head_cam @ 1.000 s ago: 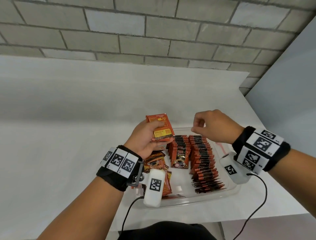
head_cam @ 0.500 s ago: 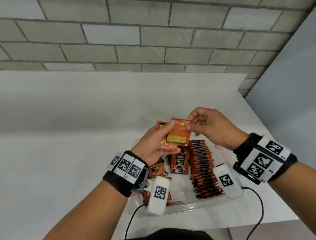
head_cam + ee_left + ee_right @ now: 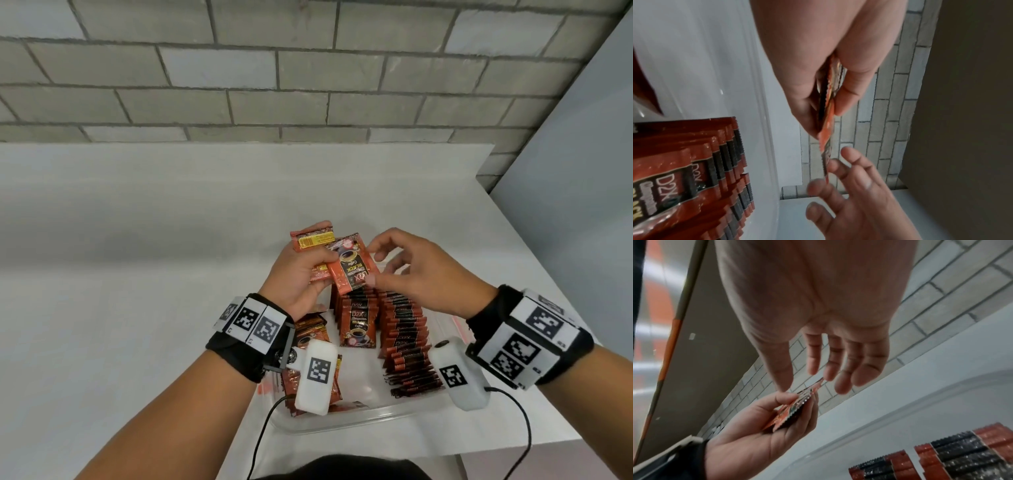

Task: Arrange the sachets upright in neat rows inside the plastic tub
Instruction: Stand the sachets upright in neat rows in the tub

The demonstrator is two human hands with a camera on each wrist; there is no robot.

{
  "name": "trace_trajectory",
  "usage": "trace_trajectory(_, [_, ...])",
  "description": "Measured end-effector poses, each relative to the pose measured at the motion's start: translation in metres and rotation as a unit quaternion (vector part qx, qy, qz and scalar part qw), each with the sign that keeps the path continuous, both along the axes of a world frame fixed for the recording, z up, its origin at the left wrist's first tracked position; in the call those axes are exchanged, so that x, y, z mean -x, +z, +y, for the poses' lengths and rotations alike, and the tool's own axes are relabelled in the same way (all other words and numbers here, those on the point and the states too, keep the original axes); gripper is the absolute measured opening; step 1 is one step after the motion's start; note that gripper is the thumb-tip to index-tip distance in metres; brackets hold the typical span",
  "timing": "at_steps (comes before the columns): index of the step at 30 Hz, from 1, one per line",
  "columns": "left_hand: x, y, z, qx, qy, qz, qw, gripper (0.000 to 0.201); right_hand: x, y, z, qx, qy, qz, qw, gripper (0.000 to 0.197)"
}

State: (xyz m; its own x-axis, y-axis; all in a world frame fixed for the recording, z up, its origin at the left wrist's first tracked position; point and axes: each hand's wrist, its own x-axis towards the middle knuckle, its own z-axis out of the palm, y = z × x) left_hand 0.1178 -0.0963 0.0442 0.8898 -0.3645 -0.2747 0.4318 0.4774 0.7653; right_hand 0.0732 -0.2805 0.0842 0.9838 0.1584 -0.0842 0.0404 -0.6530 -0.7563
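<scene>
The sachets (image 3: pixel 352 267) I hold are glossy printed foil with crimped, saw-toothed edges. My tub (image 3: pixel 359 416) is clear, smooth plastic that catches glints. The worktop (image 3: pixel 137 274) under it looks matt white and smooth; the wall (image 3: pixel 308 68) behind is rough grey block.

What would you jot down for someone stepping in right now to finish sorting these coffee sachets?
Left hand: grips a small fan of sachets above the tub.
Right hand: fingers spread loosely at the front sachet's edge, touching it; no firm pinch visible.
Plastic tub: long upright row on the right, shorter middle row begun.
Loose sachets lie untidy on the tub's left side.
Left to do: stand the held sachets in the middle row, then the loose ones.
</scene>
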Motion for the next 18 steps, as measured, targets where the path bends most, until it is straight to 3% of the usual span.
trace_trajectory(2, [0.000, 0.000, -0.001, 0.010, 0.010, -0.002, 1.000, 0.049, -0.002, -0.001, -0.002, -0.013, -0.047, 0.044, 0.998, 0.033])
trace_trajectory(5, [0.000, 0.001, -0.003, 0.017, 0.003, -0.013, 1.000, 0.056, -0.003, 0.000, 0.000, -0.094, -0.048, 0.121, 0.987, 0.028])
trace_trajectory(8, [0.002, 0.002, -0.005, 0.007, -0.033, -0.026, 0.999, 0.055, -0.006, 0.005, 0.002, -0.114, -0.062, 0.072, 0.989, 0.019])
trace_trajectory(11, [0.004, 0.002, -0.007, -0.005, -0.061, -0.026, 0.998, 0.044, -0.012, 0.007, 0.003, -0.104, -0.086, 0.008, 0.991, 0.023])
trace_trajectory(15, [0.003, 0.002, -0.012, -0.002, -0.039, -0.037, 0.999, 0.041, -0.009, 0.000, 0.009, -0.246, -0.121, 0.085, 0.958, 0.035])
trace_trajectory(18, [0.000, 0.001, -0.012, -0.017, -0.020, -0.034, 0.999, 0.037, -0.005, -0.003, 0.006, -0.260, -0.137, 0.103, 0.950, 0.019])
